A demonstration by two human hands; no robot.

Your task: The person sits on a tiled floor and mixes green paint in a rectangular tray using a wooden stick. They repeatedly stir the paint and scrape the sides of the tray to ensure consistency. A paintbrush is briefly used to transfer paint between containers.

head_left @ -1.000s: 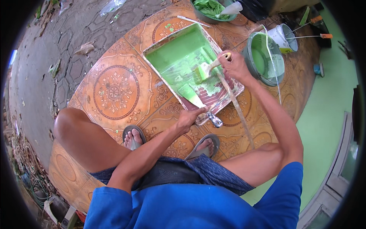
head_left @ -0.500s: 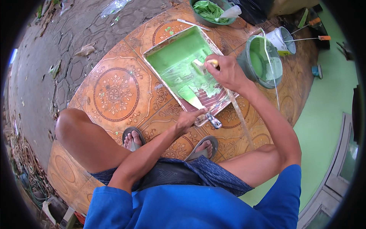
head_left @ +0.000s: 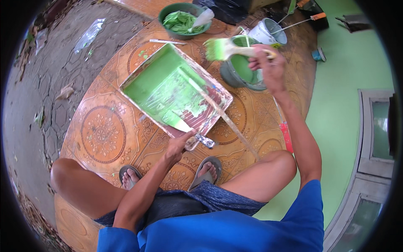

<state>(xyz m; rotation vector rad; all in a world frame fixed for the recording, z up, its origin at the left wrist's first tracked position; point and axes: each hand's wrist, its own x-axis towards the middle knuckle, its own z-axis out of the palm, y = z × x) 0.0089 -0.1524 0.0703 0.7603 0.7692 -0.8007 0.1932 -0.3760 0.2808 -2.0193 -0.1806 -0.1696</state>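
My right hand [head_left: 270, 69] is closed around the handle of a wide paintbrush [head_left: 233, 49], held up beyond the tray's right side in front of a bucket. Its bristles point left and are coated in green paint. Below it lies a paint tray [head_left: 145, 110] with green paint pooled at the far end and smeared over the ribbed slope. My left hand [head_left: 178, 145] grips the tray's near edge. Beside those fingers a flat scraper [head_left: 182, 125] with a paint-spotted handle rests on the tray. A long thin stick [head_left: 228, 122] slants across the tray's right edge toward my right knee.
A bucket of green paint [head_left: 228, 75] stands right of the tray, a white pail [head_left: 262, 31] with long-handled tools behind it. A basin [head_left: 166, 27] holding green material sits at the far edge. On the right rises a light green wall [head_left: 344, 71]. Patterned tiles [head_left: 100, 130] surround the tray.
My right hand has lifted the paintbrush off the tray and carried it up and to the right, uncovering the stick. My left hand stays at the tray's edge. The whole view has shifted.
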